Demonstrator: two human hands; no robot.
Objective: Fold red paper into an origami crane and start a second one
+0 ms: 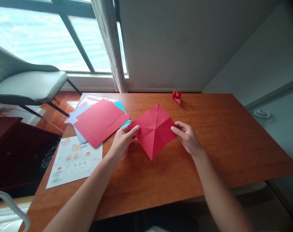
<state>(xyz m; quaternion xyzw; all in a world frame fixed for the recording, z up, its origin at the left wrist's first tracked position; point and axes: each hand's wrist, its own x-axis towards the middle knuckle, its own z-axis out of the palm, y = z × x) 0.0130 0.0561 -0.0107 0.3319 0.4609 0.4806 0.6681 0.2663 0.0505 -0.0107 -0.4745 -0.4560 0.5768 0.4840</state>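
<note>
A red square of paper [154, 130] with crossing creases is held like a diamond just above the wooden table [209, 151]. My left hand [123, 141] pinches its left corner between thumb and fingers. At the right corner, my right hand [188, 138] pinches the paper the same way. A small folded red paper crane [177, 95] stands at the far edge of the table, beyond the sheet.
A stack of coloured paper sheets [99, 121], red on top, lies left of my hands. A printed package sheet with cartoon bears [75, 161] lies near the left front edge. A grey chair [27, 85] stands by the window at left. A wall runs along the right.
</note>
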